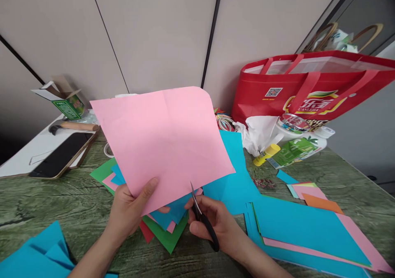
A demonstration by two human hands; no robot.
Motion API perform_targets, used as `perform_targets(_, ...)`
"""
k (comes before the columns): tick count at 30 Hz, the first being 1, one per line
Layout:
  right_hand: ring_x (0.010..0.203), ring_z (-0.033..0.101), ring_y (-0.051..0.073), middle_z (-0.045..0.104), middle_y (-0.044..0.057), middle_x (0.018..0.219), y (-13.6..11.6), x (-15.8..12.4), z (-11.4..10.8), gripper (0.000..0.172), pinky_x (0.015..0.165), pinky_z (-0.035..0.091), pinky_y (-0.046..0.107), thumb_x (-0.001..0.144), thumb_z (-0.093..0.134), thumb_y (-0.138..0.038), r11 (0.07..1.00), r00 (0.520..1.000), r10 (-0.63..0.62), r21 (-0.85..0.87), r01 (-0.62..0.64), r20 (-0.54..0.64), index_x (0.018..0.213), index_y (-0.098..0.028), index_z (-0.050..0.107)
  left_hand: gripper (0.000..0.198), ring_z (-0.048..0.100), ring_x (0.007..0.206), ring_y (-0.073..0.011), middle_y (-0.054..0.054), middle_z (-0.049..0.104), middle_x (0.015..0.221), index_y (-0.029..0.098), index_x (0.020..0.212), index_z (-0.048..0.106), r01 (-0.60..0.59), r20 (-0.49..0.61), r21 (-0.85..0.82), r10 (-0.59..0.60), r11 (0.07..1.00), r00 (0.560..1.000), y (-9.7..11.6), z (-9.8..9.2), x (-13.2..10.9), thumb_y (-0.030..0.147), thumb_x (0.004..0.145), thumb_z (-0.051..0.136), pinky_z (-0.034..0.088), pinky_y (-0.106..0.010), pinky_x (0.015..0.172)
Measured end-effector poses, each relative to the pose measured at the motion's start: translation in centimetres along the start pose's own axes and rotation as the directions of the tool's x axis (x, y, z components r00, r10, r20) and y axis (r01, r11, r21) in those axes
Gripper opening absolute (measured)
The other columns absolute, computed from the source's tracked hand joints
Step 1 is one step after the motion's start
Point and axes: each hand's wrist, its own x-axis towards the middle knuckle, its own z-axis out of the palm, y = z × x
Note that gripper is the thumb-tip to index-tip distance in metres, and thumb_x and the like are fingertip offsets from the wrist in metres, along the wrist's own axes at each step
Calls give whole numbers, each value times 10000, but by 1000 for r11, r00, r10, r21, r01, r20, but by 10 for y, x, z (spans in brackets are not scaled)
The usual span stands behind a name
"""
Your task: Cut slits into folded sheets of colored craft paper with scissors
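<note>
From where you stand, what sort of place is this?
Probably a craft table, perhaps at home: the left hand holds a pink sheet, the right hand holds scissors, and blue paper and what looks like a yellow glue stick lie nearby.

- "乐" & "UANLEJIA" (307,110) (start being covered by strap (305,89)) are being shown on red bag (254,105)
- QR code (274,92) is being displayed there too
- Sm. white txt on green box (71,107) is being blurred, unreadable

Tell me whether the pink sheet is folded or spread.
Spread: the pink sheet shows one broad face with only faint creases, while the left hand grips it near its lower left corner.
</note>
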Motion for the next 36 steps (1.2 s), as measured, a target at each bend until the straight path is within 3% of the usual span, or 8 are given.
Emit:
perform_targets(11,561,384,78,456,-35,632,0,1,2,314,529,305,217,667,690,-334,1000,999,-5,4,5,-31,857,-135,540,130,605,334,-203,-1,692,493,162,634,645,6,-28,-12,-7,1000,1000,1,2,0,279,600,692,517,-288,322)
perform_targets(16,579,414,85,483,-23,662,0,1,2,347,547,323,224,665,690,-345,1000,1000,-7,12,8,-15,901,-139,539,146,602,333,-204,1,659,416,157,593,645,4,-11,-4,-4,1000,1000,0,2,-1,296,612,685,517,-286,330)
perform_targets(21,600,435,94,501,-10,691,1,1,1,362,566,338,231,664,687,-359,1000,1000,-7,2,7,-22,909,-140,536,142,605,339,-197,-5,703,522,159,634,652,13,-23,-11,-13,1000,1000,1,2,-1,288,594,698,514,-285,321)
perform_targets(36,549,370,88,431,-37,619,1,2,3,331,516,316,226,660,676,-407,1000,999,-9,-4,9,-38,831,-168,522,138,603,345,-206,-3,663,419,164,608,642,29,-17,24,-29,999,999,1,3,-2,297,612,680,516,-297,351)
